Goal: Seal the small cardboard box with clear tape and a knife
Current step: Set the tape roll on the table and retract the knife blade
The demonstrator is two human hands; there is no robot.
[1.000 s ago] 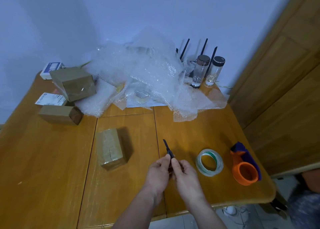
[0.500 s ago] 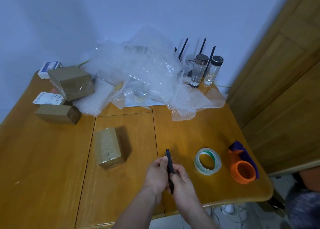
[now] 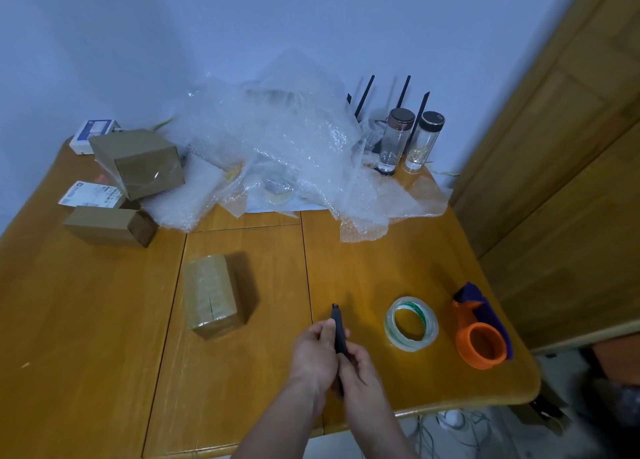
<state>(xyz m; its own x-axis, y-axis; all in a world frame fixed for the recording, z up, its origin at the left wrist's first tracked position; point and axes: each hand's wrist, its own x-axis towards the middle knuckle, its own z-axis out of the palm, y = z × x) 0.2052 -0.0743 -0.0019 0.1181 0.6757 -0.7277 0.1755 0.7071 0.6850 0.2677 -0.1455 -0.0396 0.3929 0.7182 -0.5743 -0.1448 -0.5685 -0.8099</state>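
Head view: both hands together near the front edge of the wooden table [image 3: 86, 320], closed around a slim black knife [image 3: 337, 327]. Left hand [image 3: 313, 354] wrapped on the knife's left side, thumb and fingers pressed to the handle. Right hand [image 3: 360, 366] clasping the lower part from the right, fingers curled shut on it. Knife roughly upright, tip pointing away, above the hands; cannot tell whether a blade is out.

Small box [image 3: 211, 295] lying on the table left of the hands, well apart from them, glossy with tape over its top, a seam line running along the near half. Clear tape roll [image 3: 411, 323] flat on the table just right of the hands, green print inside its core. Orange and blue dispenser [image 3: 479, 334] farther right, near the table's edge.

At the back: a heap of bubble wrap [image 3: 277, 153], two glass bottles [image 3: 410, 139] beside it, more brown boxes [image 3: 136, 162] stacked at the far left.
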